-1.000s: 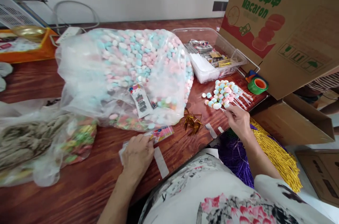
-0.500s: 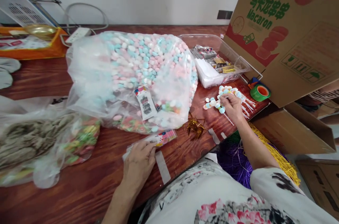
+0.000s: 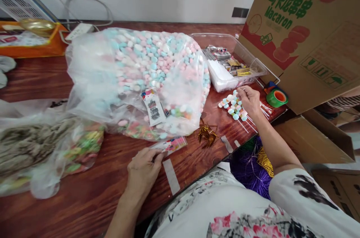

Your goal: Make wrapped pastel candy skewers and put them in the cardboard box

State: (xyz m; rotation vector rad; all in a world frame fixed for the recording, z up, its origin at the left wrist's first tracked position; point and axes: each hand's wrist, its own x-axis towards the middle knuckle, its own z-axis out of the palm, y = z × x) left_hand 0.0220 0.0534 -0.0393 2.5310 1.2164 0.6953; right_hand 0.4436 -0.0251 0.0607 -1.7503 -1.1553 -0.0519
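My left hand (image 3: 144,170) lies on the tabletop, its fingers closed on the near end of a clear plastic packet (image 3: 176,145) with a colourful printed strip. Over a bunch of candy skewers (image 3: 233,107), pastel marshmallow-like pieces on white sticks, is my right hand (image 3: 249,99). Its thumb and fingers are pinched together at the upper edge of the bunch. What sits between those fingertips is too small to make out. Between the hands lies a tuft of gold twist ties (image 3: 207,135).
A large clear bag of pastel candies (image 3: 157,58) fills the table's middle, with a printed packet (image 3: 153,107) on top. Behind the skewers stands a clear plastic tray (image 3: 226,39). Green tape (image 3: 277,98) lies beside a tall carton (image 3: 292,43). Another bag (image 3: 39,148) is at left.
My right hand has shifted slightly up and right, and more candy skewers show spread out below it. My left hand stays on the packet, which has moved little.
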